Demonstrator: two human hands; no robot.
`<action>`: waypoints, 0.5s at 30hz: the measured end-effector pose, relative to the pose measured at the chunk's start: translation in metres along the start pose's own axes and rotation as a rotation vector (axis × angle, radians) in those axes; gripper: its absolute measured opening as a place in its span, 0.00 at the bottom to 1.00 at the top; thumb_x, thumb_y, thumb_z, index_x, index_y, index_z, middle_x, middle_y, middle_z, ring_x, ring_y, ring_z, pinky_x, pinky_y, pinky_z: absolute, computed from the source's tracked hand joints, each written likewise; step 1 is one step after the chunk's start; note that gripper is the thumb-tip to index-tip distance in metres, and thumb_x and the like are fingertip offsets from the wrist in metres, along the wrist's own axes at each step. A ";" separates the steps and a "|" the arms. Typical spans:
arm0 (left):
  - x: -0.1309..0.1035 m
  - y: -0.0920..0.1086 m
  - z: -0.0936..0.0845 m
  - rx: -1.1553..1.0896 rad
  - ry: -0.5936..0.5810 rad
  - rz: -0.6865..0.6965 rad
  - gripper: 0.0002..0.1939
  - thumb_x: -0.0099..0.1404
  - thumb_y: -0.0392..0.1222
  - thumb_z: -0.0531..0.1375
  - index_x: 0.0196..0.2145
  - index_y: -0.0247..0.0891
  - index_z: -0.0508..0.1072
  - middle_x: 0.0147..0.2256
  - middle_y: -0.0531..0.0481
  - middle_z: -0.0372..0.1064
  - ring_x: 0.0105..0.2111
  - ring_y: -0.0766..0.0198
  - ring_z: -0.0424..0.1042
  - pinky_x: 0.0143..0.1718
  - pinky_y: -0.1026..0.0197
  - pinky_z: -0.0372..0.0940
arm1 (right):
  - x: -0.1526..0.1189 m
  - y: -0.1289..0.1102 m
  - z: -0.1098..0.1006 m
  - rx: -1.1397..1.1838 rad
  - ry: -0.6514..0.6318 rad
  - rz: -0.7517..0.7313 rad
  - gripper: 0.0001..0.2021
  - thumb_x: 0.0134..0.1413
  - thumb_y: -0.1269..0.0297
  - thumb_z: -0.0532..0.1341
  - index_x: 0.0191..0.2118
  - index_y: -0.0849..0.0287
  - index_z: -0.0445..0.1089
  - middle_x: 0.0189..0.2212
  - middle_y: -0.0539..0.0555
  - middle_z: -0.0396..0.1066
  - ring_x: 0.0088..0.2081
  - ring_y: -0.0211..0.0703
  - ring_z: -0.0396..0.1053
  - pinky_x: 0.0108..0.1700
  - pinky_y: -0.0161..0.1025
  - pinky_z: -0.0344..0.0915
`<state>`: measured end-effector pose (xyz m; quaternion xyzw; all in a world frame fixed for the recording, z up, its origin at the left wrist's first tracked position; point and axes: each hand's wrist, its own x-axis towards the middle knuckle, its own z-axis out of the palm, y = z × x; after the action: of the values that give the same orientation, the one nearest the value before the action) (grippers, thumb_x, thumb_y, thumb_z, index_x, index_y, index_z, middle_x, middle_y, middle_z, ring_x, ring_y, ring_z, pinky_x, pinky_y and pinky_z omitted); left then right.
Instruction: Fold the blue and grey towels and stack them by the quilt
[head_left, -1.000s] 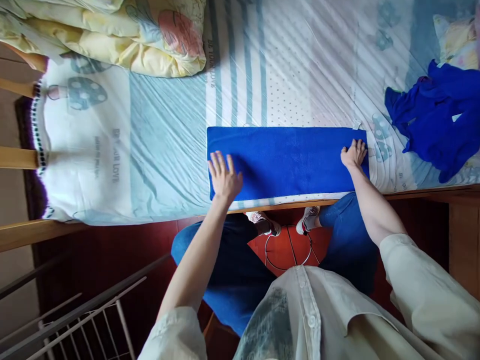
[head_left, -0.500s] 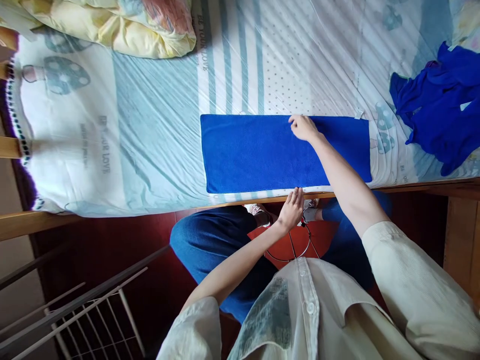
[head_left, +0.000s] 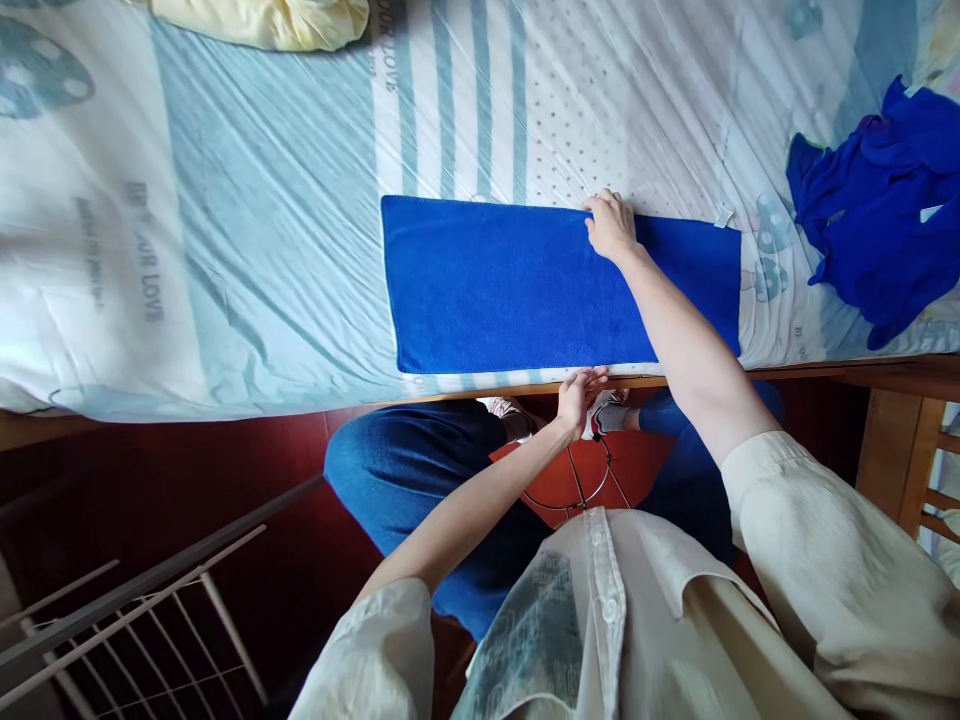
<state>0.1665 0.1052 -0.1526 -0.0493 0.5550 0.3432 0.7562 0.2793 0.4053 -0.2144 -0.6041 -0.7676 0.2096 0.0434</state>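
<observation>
Got right hand [head_left: 611,225] bent over the far edge of the cloth [head_left: 495,285], left hand [head_left: 576,400] just by the near one; can't tell whether pinching with either; probably set opposite to steady both long sides; got the cloth flat along the bed [head_left: 285,290] edge, likely for easy reach; counting two hands, one cloth, one blue heap [head_left: 892,225], one quilt [head_left: 300,22], two shoes [head_left: 604,410]
</observation>
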 end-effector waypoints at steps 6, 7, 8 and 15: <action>0.006 0.007 0.005 -0.066 -0.119 -0.003 0.08 0.70 0.41 0.61 0.33 0.39 0.69 0.54 0.40 0.79 0.57 0.55 0.77 0.65 0.46 0.65 | 0.002 0.000 -0.012 -0.022 -0.032 0.070 0.21 0.78 0.56 0.49 0.46 0.66 0.73 0.52 0.61 0.69 0.64 0.55 0.62 0.69 0.66 0.57; 0.007 0.009 0.006 -0.077 -0.119 -0.005 0.09 0.71 0.43 0.62 0.32 0.39 0.70 0.55 0.39 0.79 0.58 0.55 0.76 0.66 0.46 0.65 | 0.002 0.001 -0.014 -0.016 -0.042 0.073 0.20 0.78 0.56 0.49 0.46 0.66 0.73 0.51 0.61 0.70 0.63 0.55 0.63 0.68 0.66 0.57; 0.008 0.010 0.006 -0.088 -0.117 -0.006 0.10 0.70 0.44 0.63 0.32 0.38 0.71 0.55 0.39 0.79 0.59 0.54 0.76 0.66 0.46 0.64 | 0.003 0.002 -0.016 -0.006 -0.048 0.075 0.20 0.78 0.56 0.49 0.46 0.65 0.73 0.50 0.60 0.71 0.63 0.56 0.63 0.68 0.67 0.57; -0.006 0.010 0.004 -0.126 -0.125 0.029 0.18 0.61 0.45 0.72 0.24 0.38 0.68 0.46 0.39 0.82 0.56 0.52 0.77 0.65 0.48 0.63 | 0.005 0.009 -0.029 0.125 -0.017 0.081 0.16 0.75 0.53 0.54 0.47 0.56 0.74 0.46 0.59 0.75 0.58 0.56 0.68 0.67 0.64 0.57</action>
<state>0.1634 0.1118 -0.1433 -0.0674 0.4846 0.3909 0.7796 0.2954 0.4196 -0.1929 -0.6291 -0.7282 0.2640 0.0659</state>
